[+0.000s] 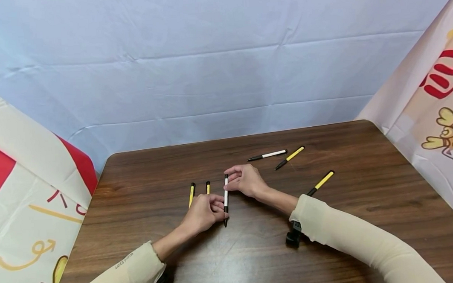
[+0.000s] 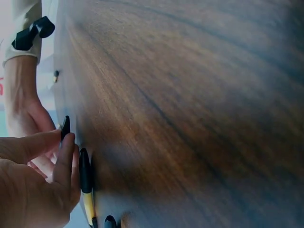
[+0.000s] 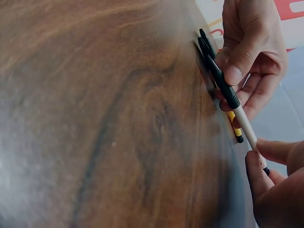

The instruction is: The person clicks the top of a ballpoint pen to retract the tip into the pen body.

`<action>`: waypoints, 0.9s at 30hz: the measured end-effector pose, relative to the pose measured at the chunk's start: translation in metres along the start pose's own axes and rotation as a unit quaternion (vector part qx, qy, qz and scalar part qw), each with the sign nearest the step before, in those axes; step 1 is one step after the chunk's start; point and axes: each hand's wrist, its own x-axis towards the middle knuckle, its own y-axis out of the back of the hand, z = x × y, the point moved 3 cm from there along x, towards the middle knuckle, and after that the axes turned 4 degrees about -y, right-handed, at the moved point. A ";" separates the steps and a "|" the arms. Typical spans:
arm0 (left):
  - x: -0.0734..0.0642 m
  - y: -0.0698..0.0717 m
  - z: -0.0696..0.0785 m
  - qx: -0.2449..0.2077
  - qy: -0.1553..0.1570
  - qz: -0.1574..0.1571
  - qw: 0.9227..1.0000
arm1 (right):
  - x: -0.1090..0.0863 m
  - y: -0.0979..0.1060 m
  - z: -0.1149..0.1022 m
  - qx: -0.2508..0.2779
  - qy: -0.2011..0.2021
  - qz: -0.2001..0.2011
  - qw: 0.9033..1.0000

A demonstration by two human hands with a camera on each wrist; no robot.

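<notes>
A white pen (image 1: 226, 197) with a black grip is held between both hands, its black tip toward the near side. My left hand (image 1: 204, 212) pinches the black grip between thumb and fingers, as the right wrist view also shows. At the other end, my right hand (image 1: 248, 181) pinches the white barrel near its black button end. Two yellow pens lie by the left hand: one yellow pen (image 1: 192, 192) and another yellow pen (image 1: 208, 187), partly hidden behind that hand. In the right wrist view, the white pen (image 3: 245, 124) appears raised off the table.
On the brown wooden table (image 1: 255, 255), a second white pen (image 1: 273, 154) and a yellow pen (image 1: 294, 154) lie toward the back right. Another yellow pen (image 1: 324, 181) is partly covered by the right forearm. A pale cloth (image 1: 223, 73) hangs behind the table's back edge.
</notes>
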 end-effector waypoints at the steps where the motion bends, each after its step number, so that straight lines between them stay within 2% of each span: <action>1: 0.000 0.000 0.000 0.004 -0.003 0.001 1.000 | 0.000 0.000 0.000 -0.002 -0.002 0.002 1.000; 4: 0.000 -0.001 0.000 0.016 -0.010 0.002 1.000 | 0.000 -0.001 0.001 -0.008 -0.005 0.005 1.000; 11: -0.001 0.000 0.002 0.037 -0.002 0.009 0.999 | 0.002 -0.003 0.002 -0.019 0.001 0.011 1.000; 20: 0.000 -0.002 0.004 0.098 -0.009 0.017 0.995 | 0.002 -0.006 0.004 -0.037 0.014 0.012 0.999; 27: -0.001 -0.002 0.005 0.095 -0.018 0.012 0.995 | 0.002 -0.008 0.004 -0.076 0.037 0.026 0.996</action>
